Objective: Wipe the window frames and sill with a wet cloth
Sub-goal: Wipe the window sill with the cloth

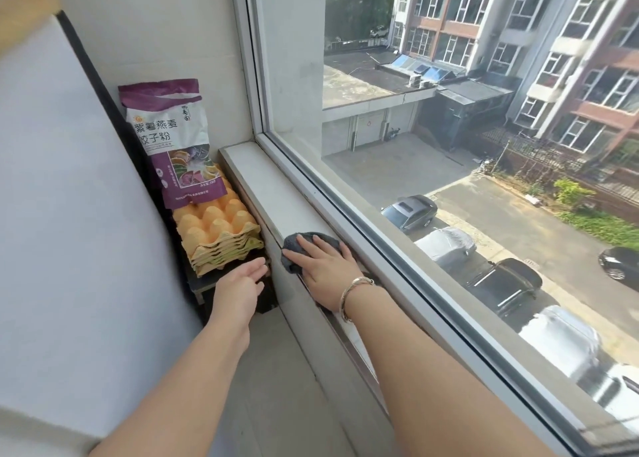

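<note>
Head view: right hand, fingers flat, presses a dark grey cloth mid white sill; left hand hovers with relaxed fingers; the frames likely remain.

Sunlit white wall, egg trays

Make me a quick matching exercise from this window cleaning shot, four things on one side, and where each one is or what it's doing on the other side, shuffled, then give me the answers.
Things:
1. grey cloth
2. left hand
3. purple bag
4. egg trays

Places or states:
A. stacked on a low dark stand beside the sill
B. pressed flat on the sill under the right hand
C. leaning against the wall on top of the trays
D. open in the air, holding nothing

Pairs: 1-B, 2-D, 3-C, 4-A
</note>
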`<state>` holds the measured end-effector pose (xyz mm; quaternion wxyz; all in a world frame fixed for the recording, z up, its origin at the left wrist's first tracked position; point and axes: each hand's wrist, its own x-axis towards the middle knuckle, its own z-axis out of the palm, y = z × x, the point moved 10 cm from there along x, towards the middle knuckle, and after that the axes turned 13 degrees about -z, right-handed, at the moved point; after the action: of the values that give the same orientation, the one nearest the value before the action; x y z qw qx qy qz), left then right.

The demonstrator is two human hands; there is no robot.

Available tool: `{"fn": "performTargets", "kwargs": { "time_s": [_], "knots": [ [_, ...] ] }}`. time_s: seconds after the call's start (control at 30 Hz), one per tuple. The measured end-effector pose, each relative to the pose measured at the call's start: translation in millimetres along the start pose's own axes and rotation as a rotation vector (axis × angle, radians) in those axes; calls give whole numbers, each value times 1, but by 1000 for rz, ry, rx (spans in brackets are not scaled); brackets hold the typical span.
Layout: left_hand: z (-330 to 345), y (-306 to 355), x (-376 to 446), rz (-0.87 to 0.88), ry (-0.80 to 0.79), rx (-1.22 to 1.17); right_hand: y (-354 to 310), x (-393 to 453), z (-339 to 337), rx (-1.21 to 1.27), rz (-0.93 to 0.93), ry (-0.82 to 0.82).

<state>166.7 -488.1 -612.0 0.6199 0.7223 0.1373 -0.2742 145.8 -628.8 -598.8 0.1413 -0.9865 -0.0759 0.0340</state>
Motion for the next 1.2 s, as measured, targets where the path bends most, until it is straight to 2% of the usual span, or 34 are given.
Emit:
{"fn": "performTargets", "kwargs": {
  "time_s": [0.1,0.2,0.4,0.6,0.73,1.0,1.2],
  "knots": [
    [2,0,3,41,25,12,3,31,3,-48,30,-28],
    [7,-2,3,60,4,43,0,25,5,-49,41,-26],
    [22,-8,-12,39,-87,124,-12,-65,3,141,86,58],
    [47,-33,-42,4,-215,183,-15,-156,14,88,238,103],
    [47,-39,-41,-1,-234,175,-10,-132,12,22,317,111],
    [42,-21,-10,64,-216,213,20,-13,4,38,302,80],
    [53,-30,-31,36,-286,270,12,-76,4,58,331,172]
  ]
}}
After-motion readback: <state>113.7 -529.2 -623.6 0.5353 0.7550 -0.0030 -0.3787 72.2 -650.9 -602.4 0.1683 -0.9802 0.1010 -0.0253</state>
